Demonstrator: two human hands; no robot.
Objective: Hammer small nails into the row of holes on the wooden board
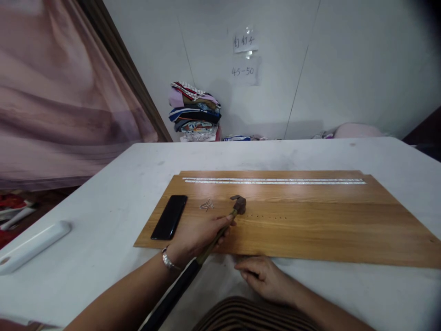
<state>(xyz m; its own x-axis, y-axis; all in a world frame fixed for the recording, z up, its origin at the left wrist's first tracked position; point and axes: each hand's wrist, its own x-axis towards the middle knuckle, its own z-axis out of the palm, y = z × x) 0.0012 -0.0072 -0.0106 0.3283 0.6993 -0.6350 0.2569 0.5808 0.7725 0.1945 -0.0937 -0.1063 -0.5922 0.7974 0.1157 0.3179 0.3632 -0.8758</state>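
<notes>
My left hand [203, 235], with a silver bracelet at the wrist, is closed round the upper handle of a claw hammer [211, 246]. The rusty hammer head lies over the wooden board [310, 234], and the black grip slants down toward my body. Just right of the head, a row of small dark nail points or holes [268, 217] runs along the board. Several loose nails [206, 204] lie left of the hammer. My right hand [263, 278] rests at the board's near edge, fingers loosely bent and a little apart, with nothing visible in them.
A black phone [169, 217] lies on the board's left end. Two white measuring strips [275, 181] run along its far side. On the white table [103, 220], a long white plastic object [34, 246] lies at left. Folded cloths [195, 112] are stacked behind the table.
</notes>
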